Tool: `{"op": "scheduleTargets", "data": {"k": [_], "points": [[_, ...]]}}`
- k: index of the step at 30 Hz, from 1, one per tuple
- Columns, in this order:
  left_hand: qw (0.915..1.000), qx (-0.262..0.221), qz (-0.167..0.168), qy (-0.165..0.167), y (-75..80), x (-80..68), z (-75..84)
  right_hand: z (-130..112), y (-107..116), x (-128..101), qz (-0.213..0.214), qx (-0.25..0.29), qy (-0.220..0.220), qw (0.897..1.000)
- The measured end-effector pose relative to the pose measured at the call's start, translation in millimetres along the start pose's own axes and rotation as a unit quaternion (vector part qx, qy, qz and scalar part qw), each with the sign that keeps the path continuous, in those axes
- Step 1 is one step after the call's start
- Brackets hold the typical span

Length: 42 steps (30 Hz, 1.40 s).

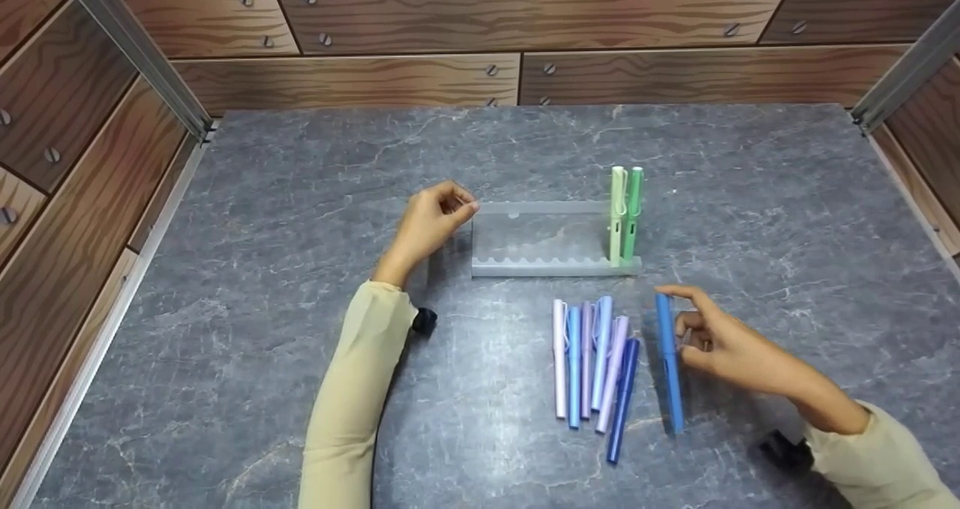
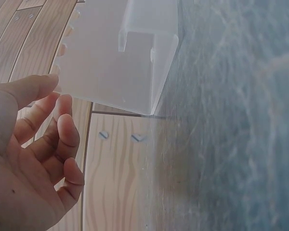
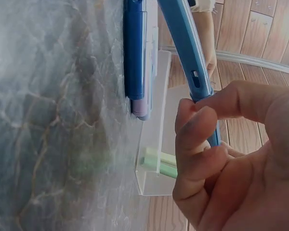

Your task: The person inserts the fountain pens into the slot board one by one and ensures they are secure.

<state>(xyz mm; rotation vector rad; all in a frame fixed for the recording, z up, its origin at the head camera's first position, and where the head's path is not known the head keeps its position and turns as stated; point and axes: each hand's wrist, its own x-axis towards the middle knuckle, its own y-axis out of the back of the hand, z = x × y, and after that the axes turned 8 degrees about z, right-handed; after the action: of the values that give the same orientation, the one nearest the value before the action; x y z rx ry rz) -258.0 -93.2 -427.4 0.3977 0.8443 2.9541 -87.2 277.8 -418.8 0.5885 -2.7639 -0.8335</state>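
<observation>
Right hand (image 1: 712, 344) pinching a blue pen (image 1: 669, 363) — lifted beside six pens (image 1: 592, 363) lying on the surface (image 1: 262, 269). Left hand (image 1: 431, 220) loosely curled, empty — beside the clear rack (image 1: 547, 239) holding two green pens (image 1: 625, 213).

Both arms wear long, loose sleeves of pale cream-yellow cloth, the left sleeve (image 1: 352, 389) and the right sleeve (image 1: 885, 456) ending at the wrist, each with a small black device (image 1: 424, 319) strapped just below the cuff, and both hands are bare.
</observation>
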Motion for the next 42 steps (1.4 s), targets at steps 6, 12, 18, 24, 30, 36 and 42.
{"op": "scheduleTargets", "data": {"k": [6,12,18,24,30,36,42], "points": [[1.0000,0.008,0.001,-0.005,-0.6,0.9,0.0,-0.3,7.9,2.8,0.003,0.040,0.002,0.999],[0.9999,0.009,-0.004,0.004,-0.5,0.4,-0.6,-4.4,15.2,8.5,0.025,0.054,-0.004,0.998],[0.9999,0.008,-0.006,0.002,-0.7,0.7,0.1,-8.4,18.7,14.8,0.040,0.081,0.005,0.996],[0.9999,0.012,-0.002,-0.002,-1.0,1.1,-0.9,-11.5,21.6,20.7,0.063,0.087,0.013,0.994],[0.9999,0.012,0.000,-0.002,-1.3,0.8,-0.5,-13.1,24.1,28.5,0.095,0.091,0.016,0.991],[0.9999,0.012,-0.001,-0.002,-0.8,0.8,-0.2,-14.5,25.6,37.3,0.118,0.085,0.019,0.989],[0.9999,0.012,-0.008,-0.001,0.3,0.1,0.5,-17.8,27.3,44.4,0.142,0.042,-0.007,0.989]]}}
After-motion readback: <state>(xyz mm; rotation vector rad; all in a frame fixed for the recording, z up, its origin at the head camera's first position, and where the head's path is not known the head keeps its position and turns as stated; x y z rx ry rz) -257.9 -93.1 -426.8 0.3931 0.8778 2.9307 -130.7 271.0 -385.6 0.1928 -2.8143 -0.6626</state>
